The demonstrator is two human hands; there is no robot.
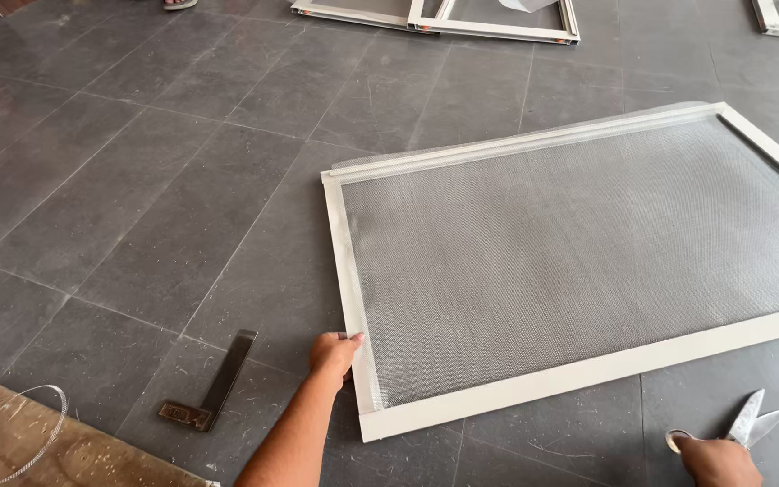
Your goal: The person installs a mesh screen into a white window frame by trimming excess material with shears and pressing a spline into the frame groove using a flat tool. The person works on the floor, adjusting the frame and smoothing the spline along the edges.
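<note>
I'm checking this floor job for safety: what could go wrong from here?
1. The right hand holds open scissors close to the mesh; a slip might cut it or a finger.
2. The left hand grips the screen frame at its loose mesh edge, where cut wire ends could prick.
3. The dark flat tool lies on the floor tiles beside the left arm, possibly easy to kneel on.

White-framed mesh window screen (579, 261) flat on grey tiled floor (137, 180); dark metal square tool (214, 383) to its left; more white frames (435, 18) behind.
</note>
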